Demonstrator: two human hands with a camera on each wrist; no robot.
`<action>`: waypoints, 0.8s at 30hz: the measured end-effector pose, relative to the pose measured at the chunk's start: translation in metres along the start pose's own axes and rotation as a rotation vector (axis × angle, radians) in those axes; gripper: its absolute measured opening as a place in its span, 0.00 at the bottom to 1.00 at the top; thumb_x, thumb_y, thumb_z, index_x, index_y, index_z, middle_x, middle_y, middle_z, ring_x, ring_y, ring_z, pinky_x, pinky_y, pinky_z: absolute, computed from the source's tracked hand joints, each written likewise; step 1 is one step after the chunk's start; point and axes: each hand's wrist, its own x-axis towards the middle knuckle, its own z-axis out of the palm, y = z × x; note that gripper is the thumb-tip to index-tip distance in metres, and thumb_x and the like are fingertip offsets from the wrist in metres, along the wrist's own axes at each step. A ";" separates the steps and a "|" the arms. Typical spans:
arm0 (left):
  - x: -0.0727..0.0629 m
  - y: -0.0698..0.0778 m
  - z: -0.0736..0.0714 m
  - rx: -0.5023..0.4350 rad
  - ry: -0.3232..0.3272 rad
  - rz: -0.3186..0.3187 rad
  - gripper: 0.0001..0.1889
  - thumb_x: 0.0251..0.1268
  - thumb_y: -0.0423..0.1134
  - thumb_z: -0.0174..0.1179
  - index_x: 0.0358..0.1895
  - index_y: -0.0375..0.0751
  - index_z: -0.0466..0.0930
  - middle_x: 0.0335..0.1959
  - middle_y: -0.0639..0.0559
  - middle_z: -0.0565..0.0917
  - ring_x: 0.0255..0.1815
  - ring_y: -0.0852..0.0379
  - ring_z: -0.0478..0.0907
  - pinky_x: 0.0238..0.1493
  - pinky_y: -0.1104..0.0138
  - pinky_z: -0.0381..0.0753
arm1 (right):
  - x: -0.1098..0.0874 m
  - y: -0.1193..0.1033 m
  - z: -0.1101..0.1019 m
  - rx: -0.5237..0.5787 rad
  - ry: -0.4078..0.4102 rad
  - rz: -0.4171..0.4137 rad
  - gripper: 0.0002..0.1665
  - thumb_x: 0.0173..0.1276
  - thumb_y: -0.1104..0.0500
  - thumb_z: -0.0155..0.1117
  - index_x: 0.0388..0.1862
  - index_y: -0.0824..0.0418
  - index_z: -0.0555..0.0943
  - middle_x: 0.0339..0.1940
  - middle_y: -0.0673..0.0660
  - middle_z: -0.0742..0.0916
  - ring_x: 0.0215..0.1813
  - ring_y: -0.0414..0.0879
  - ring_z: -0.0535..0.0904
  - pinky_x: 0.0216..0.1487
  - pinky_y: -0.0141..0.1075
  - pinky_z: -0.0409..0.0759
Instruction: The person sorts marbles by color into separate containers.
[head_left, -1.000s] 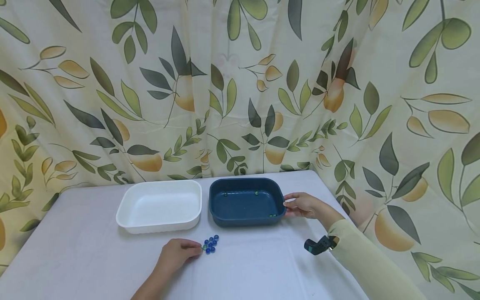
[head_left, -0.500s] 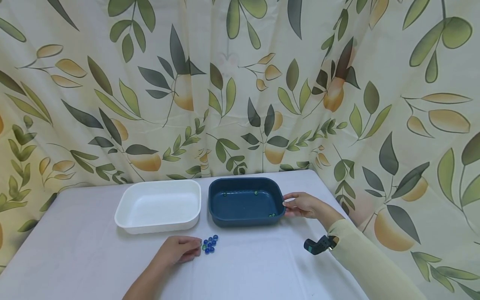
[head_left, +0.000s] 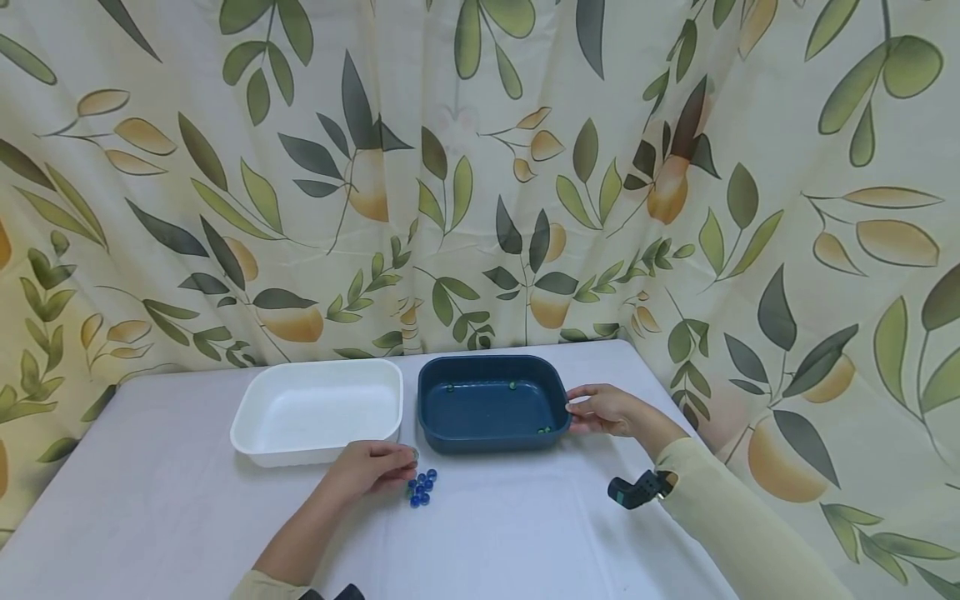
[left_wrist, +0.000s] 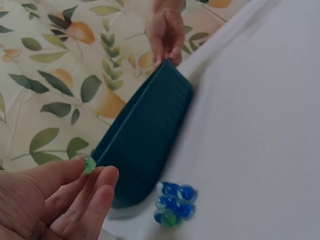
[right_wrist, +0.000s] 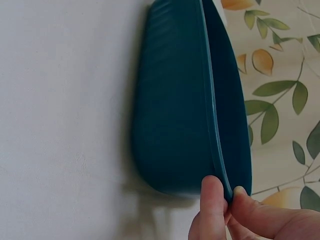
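A green glass marble (left_wrist: 89, 165) is pinched between the thumb and fingers of my left hand (head_left: 369, 467), raised above the table in front of the trays. Just to the right of that hand lies a tight group of blue marbles (head_left: 422, 488). One green marble (left_wrist: 169, 218) sits among them in the left wrist view. My right hand (head_left: 606, 410) grips the right rim of the dark blue tray (head_left: 495, 444), thumb and fingers on either side of its edge. Several green marbles (head_left: 512, 385) lie on that tray's floor.
Left of the blue tray stands a white tray (head_left: 318, 408), with a narrow gap between them. Both rest on a table with a white cloth (head_left: 517, 525). A leaf-patterned curtain (head_left: 465, 183) hangs behind the table.
My left hand has picked a green marble from the group and lifted it up, away from the table and toward the trays. The right hand has stayed on the blue tray's rim.
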 end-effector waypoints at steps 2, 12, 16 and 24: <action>0.003 0.009 0.004 -0.022 0.020 -0.012 0.16 0.68 0.38 0.62 0.52 0.30 0.83 0.39 0.43 0.89 0.38 0.54 0.87 0.42 0.67 0.86 | 0.000 0.000 0.000 -0.003 0.004 0.000 0.29 0.74 0.69 0.54 0.71 0.72 0.60 0.38 0.59 0.82 0.35 0.43 0.85 0.43 0.34 0.86; 0.029 0.041 0.019 -0.073 0.016 -0.016 0.14 0.66 0.38 0.64 0.50 0.33 0.84 0.41 0.42 0.89 0.42 0.50 0.88 0.44 0.66 0.86 | 0.000 0.004 -0.002 0.006 -0.007 -0.006 0.30 0.74 0.69 0.54 0.71 0.72 0.59 0.39 0.60 0.82 0.35 0.42 0.83 0.47 0.36 0.86; 0.041 0.049 0.024 -0.081 0.027 -0.026 0.13 0.65 0.36 0.65 0.48 0.33 0.85 0.39 0.43 0.89 0.38 0.54 0.88 0.42 0.68 0.86 | 0.000 0.003 -0.001 0.006 -0.009 -0.005 0.30 0.74 0.69 0.54 0.71 0.72 0.59 0.39 0.60 0.82 0.34 0.42 0.83 0.46 0.35 0.86; 0.060 0.057 0.032 -0.076 0.044 -0.041 0.11 0.64 0.32 0.64 0.47 0.29 0.85 0.36 0.41 0.89 0.34 0.56 0.88 0.39 0.69 0.86 | -0.001 0.001 0.001 0.013 -0.010 -0.017 0.29 0.73 0.70 0.54 0.70 0.73 0.60 0.37 0.60 0.82 0.33 0.42 0.83 0.44 0.35 0.86</action>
